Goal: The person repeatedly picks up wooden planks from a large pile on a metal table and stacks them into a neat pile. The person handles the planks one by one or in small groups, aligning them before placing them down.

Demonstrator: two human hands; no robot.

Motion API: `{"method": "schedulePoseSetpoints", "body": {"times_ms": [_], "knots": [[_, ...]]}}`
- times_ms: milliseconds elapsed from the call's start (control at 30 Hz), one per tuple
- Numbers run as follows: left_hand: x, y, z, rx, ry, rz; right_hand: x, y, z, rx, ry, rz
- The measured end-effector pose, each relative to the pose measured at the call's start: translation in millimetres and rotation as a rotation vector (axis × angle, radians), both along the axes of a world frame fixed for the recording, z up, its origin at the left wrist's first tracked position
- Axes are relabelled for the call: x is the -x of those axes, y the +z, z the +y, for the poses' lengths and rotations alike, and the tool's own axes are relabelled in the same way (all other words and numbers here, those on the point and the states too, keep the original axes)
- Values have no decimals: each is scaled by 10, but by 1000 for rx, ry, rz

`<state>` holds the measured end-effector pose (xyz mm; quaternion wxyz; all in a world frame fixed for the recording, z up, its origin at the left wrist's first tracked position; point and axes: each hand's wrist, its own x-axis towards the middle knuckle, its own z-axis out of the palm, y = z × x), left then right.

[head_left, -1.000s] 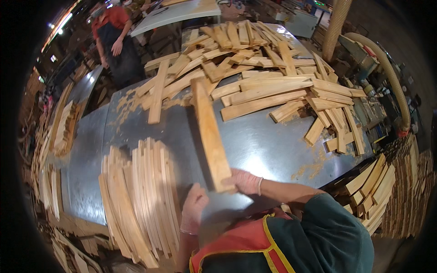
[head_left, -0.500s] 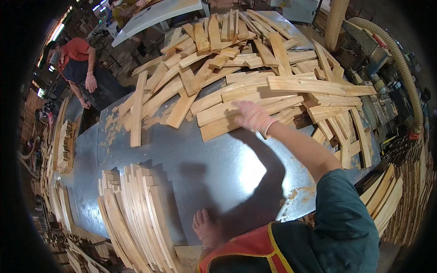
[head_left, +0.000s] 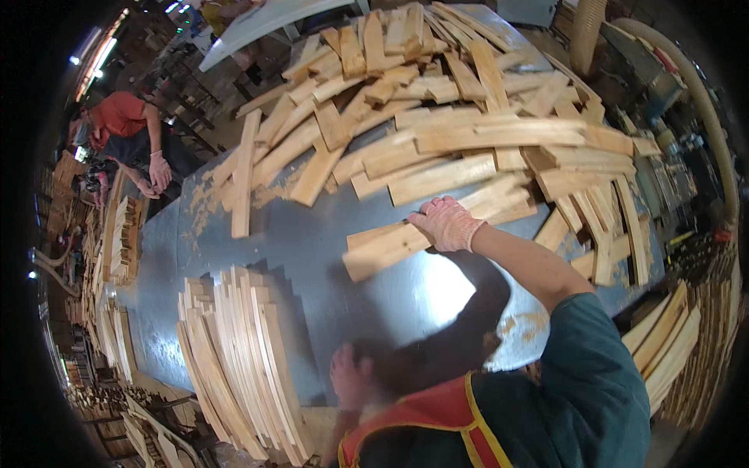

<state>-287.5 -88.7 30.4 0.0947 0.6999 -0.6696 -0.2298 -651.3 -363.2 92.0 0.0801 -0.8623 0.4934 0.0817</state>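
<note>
Covering part of a board [head_left: 381,254], right hand [head_left: 449,224]; left hand [head_left: 350,380] blurred.

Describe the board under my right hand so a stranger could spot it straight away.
On the dark table, find the big pile. Your right hand is at its near edge. The board juts leftward from under that hand, nearer you than its neighbours alongside.

Strip lights [head_left: 101,58] shine at upper left in an otherwise dim workshop. White glare burns out part of the metal tabletop [head_left: 285,226], a dark shadow curving beside it. The left hand [head_left: 351,377] looks blurred; fisheye edges bend lines and fade to black.
</note>
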Motion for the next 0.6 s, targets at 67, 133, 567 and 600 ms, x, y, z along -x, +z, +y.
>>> {"method": "schedulePoseSetpoints", "body": {"times_ms": [67,133,567,600], "knots": [[-14,173,-52,-156,186,541,-44,28,555,74,153,-49],[17,338,-219,-310,382,1076,-116,52,1026,237,355,-119],[693,679,48,-679,-812,640,-1120,-497,3552,-691,-1404,-2099],[670,775,47,-610,-836,566,-1062,-249,3623,-620,-1455,-2067]]}}
